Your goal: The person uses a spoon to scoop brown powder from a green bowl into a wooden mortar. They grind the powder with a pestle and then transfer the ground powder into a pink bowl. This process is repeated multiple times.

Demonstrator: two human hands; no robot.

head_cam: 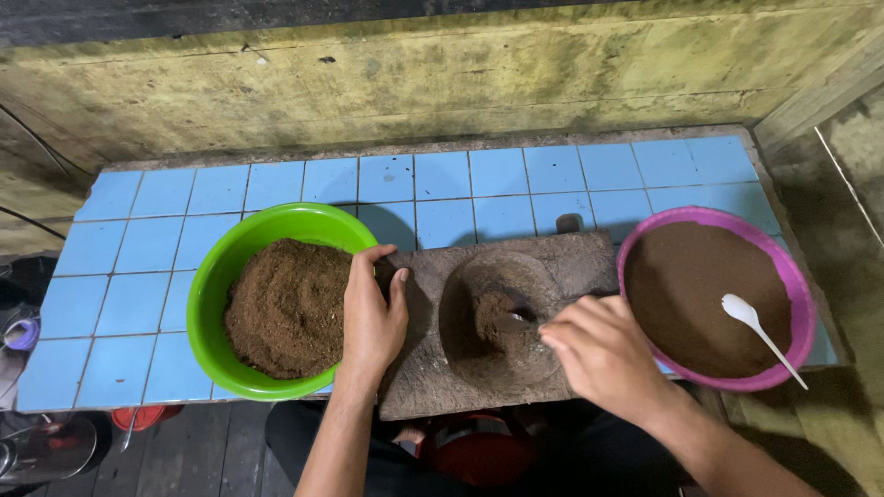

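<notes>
Right hand (603, 354) spooning powder (497, 317), stone mortar (502, 317)

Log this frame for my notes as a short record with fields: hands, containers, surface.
left hand: open, resting on the left end of the stone slab, beside the green bowl
right hand: holds a metal spoon in the slab's round hollow, which has brown powder in it
green bowl: left of slab, coarse brown powder
pink bowl: right of slab, finer, darker brown powder, with a white plastic spoon lying on it
surface: blue tiled counter
</notes>
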